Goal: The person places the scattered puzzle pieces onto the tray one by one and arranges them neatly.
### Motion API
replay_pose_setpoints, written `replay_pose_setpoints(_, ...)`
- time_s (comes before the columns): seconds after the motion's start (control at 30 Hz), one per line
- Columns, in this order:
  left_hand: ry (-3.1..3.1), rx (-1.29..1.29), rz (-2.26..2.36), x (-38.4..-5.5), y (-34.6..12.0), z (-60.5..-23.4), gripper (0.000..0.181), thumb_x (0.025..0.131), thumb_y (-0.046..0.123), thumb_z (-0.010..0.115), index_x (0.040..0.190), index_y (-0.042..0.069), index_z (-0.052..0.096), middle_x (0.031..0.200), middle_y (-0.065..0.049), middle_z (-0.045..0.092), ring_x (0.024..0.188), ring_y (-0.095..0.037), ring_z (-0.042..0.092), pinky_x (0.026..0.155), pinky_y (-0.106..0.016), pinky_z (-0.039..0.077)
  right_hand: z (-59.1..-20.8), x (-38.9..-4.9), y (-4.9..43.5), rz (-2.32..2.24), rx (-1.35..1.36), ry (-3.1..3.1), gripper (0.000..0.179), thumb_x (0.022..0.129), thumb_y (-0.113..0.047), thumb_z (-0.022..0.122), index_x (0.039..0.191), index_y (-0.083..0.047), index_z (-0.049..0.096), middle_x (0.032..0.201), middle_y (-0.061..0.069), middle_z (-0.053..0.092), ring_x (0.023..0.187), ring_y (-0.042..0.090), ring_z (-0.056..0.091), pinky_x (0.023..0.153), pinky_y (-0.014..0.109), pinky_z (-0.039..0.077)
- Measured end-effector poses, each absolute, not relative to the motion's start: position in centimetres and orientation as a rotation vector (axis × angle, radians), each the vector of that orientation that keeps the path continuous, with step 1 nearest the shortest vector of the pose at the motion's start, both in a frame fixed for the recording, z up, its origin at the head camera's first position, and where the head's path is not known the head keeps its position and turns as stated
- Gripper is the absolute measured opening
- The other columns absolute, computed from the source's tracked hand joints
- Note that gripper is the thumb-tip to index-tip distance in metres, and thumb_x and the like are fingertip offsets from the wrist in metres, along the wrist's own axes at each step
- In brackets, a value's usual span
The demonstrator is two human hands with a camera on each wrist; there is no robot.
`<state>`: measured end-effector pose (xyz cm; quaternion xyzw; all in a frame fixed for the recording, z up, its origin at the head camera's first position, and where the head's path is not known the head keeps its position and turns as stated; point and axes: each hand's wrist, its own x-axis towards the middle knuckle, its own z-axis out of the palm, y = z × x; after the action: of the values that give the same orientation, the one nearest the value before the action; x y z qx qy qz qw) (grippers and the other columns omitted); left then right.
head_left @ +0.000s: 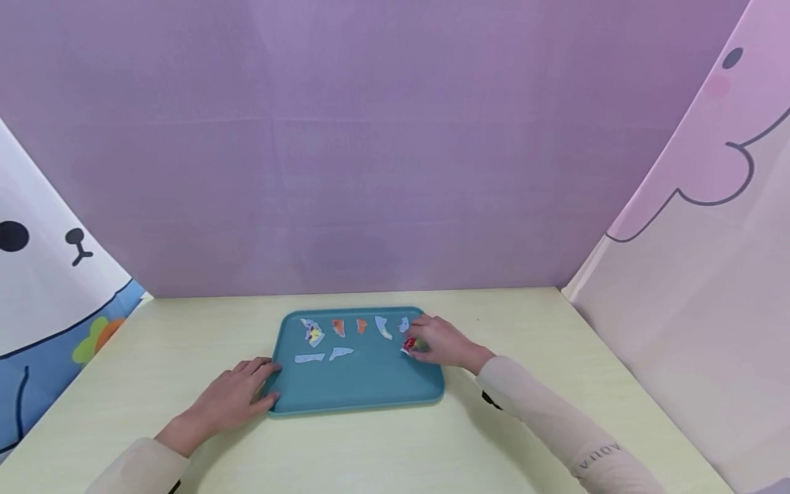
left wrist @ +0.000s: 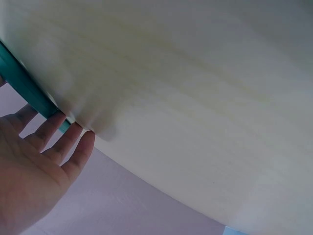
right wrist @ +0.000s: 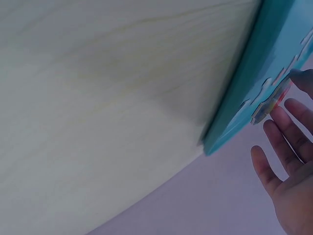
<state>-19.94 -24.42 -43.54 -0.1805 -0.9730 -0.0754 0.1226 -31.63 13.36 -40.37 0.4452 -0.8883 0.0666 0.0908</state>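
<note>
A teal tray (head_left: 364, 385) lies on the table with several torn-looking paper scraps on it. My left hand (head_left: 228, 400) rests at the tray's left rim, fingers extended; the left wrist view shows the fingertips of this hand (left wrist: 36, 166) by the teal edge. Over the tray's right side, my right hand (head_left: 446, 342) pinches a red, yellow and green paper scrap (head_left: 409, 344) between thumb and fingers. In the right wrist view the pinched scrap (right wrist: 270, 104) looks tilted, close to the tray surface; whether it touches is unclear.
Along the tray's upper part runs a row of scraps: a yellow-and-purple one (head_left: 313, 333), two orange ones (head_left: 339, 328), and pale ones (head_left: 382, 328). Two whitish strips (head_left: 309, 358) lie below. A purple cloth (head_left: 395, 171) hangs behind the pale table (head_left: 395, 449), with printed cloths on both sides.
</note>
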Motion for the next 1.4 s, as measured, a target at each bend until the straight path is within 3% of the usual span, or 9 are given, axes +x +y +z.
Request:
replay_pose_setpoints(0.43, -2.847, -0.519, -0.220, -20.0, -24.4, -43.7, 0.047, 0.081, 0.039, 0.064, 0.116, 0.009, 0.057, 0.117, -0.012, 0.057, 0.105, -0.033, 0.056, 0.075, -0.050, 0.048, -40.1, -31.7, 10.0, 0.169, 1.418, -2.609, 0.024, 0.082, -0.025, 0.067, 0.103, -0.013, 0.067, 0.094, -0.002, 0.063, 0.089, 0.011, 0.055, 0.083, 0.029, 0.046)
replay_pose_setpoints(0.93, -2.863, -0.511, -0.230, -19.8, -24.2, -43.5, 0.047, 0.081, 0.039, 0.064, 0.117, 0.009, 0.057, 0.118, -0.012, 0.056, 0.105, -0.033, 0.055, 0.076, -0.051, 0.048, -40.3, -32.2, 7.6, 0.106, 1.443, -2.626, 0.022, 0.082, -0.028, 0.066, 0.100, -0.015, 0.067, 0.092, -0.003, 0.063, 0.083, 0.008, 0.055, 0.073, 0.023, 0.047)
replay_pose_setpoints(1.4, -2.842, -0.520, -0.224, -19.8, -24.2, -43.4, 0.046, 0.081, 0.038, 0.065, 0.115, 0.008, 0.058, 0.117, -0.012, 0.057, 0.104, -0.033, 0.056, 0.074, -0.049, 0.048, -40.7, -32.5, 6.0, 0.050, 1.444, -2.681, 0.025, 0.084, -0.028, 0.065, 0.105, -0.017, 0.067, 0.101, -0.005, 0.063, 0.093, 0.010, 0.056, 0.084, 0.027, 0.048)
